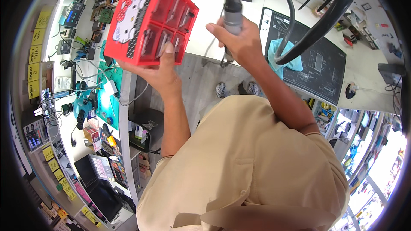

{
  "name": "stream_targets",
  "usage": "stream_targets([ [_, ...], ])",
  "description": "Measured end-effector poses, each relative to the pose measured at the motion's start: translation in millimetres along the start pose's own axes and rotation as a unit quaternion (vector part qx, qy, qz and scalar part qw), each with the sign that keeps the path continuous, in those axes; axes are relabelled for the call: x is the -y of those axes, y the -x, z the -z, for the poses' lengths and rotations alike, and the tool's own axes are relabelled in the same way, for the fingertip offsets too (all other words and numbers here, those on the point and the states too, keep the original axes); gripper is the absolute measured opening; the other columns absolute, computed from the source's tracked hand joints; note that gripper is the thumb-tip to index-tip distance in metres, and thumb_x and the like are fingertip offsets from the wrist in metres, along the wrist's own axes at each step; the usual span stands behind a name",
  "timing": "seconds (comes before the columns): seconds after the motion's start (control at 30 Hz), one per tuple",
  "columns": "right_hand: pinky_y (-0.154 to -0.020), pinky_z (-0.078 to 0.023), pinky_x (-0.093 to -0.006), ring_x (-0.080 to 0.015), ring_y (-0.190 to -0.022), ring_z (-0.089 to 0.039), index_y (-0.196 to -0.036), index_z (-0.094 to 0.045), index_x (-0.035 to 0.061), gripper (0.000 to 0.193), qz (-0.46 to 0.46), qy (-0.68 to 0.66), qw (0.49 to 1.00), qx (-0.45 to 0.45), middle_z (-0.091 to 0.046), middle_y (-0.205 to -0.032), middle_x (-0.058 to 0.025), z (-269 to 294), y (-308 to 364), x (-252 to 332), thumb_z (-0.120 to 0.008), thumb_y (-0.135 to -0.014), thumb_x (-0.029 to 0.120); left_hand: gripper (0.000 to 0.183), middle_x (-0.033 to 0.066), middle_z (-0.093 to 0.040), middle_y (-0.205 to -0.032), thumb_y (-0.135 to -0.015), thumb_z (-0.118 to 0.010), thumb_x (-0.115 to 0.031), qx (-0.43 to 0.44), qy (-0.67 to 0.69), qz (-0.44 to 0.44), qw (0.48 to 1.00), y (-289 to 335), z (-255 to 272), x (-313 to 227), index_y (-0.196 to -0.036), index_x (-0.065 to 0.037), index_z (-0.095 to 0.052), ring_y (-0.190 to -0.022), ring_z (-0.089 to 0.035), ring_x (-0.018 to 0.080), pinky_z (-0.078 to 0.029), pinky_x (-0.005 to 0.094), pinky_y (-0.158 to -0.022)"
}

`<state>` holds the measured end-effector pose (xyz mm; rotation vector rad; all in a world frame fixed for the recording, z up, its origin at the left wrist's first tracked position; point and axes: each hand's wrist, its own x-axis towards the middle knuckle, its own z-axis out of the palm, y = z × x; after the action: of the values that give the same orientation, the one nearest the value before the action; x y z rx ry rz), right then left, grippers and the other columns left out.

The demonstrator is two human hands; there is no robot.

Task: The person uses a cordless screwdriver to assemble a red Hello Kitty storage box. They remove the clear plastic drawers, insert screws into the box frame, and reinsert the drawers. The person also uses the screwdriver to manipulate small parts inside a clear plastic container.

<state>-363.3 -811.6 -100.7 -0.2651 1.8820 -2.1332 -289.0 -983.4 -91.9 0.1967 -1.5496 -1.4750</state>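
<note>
Up over the workbench, my left hand [160, 70] grips a red plastic drawer box [143, 21] with a white cartoon cat's face on one side. Its small clear-fronted drawers face right, and my thumb presses against one of the lower ones. To the right of the box, my right hand [246, 42] is closed around a grey and black cylindrical tool [233, 17], blurred by motion. A thin cord runs beside the tool. I cannot make out the tool's exact kind. The tool and the box are apart.
Behind both hands stretches a white bench [201, 25]. A black printed mat [319, 66] lies right, under a thick black hose [319, 42] and a light blue cloth [291, 63]. On the left bench stand a teal microscope [83, 105] and a laptop [102, 167]. A black chair [150, 128] stands below.
</note>
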Motion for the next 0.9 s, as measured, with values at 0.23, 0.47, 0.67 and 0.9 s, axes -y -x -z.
stream_targets([
  [0.23,-0.073,-0.055,-0.0369,-0.0209,-0.072,-0.068,-0.098,-0.074,-0.0026,0.031,0.074,0.152,0.984,-0.055,-0.073,-0.086,-0.0121,-29,-24,-17,-0.083,-0.091,0.026,0.13,0.0209,-0.031,-0.16,-0.072,-0.091,-0.007,0.006,-0.063,-0.015,0.998,16,-1,20,-0.17,-0.003,-0.005,-0.15,-0.035,0.0336,-0.026,0.0504,-0.129],
  [0.47,-0.072,-0.056,-0.042,-0.029,-0.076,-0.073,-0.095,-0.072,-0.003,0.031,0.079,0.233,0.969,-0.025,-0.074,-0.09,-0.0174,-37,-40,-26,-0.081,-0.089,0.026,0.122,0.0193,-0.033,-0.161,-0.078,-0.094,-0.007,-0.014,-0.103,-0.038,0.994,21,4,31,-0.167,-0.005,-0.011,-0.151,-0.039,0.0329,-0.037,0.0521,-0.127],
  [0.67,-0.075,-0.058,-0.0421,-0.0304,-0.078,-0.074,-0.104,-0.072,-0.0031,0.035,0.101,0.254,0.962,-0.011,-0.076,-0.092,-0.0174,-39,-41,-31,-0.08,-0.089,0.027,0.13,0.0235,-0.025,-0.164,-0.073,-0.091,-0.005,-0.013,-0.038,0.0,0.999,20,8,37,-0.17,-0.001,-0.004,-0.155,-0.031,0.0347,-0.027,0.0509,-0.13],
  [0.9,-0.064,-0.055,-0.0339,-0.0112,-0.065,-0.061,-0.103,-0.071,0.002,0.027,0.015,0.149,0.989,0.02,-0.069,-0.077,-0.0051,-31,-40,-28,-0.079,-0.09,0.024,0.127,0.0228,-0.028,-0.165,-0.077,-0.091,-0.014,0.0,-0.018,0.0,1.0,14,17,44,-0.171,-0.001,-0.006,-0.154,-0.033,0.0343,-0.027,0.0504,-0.129],
])
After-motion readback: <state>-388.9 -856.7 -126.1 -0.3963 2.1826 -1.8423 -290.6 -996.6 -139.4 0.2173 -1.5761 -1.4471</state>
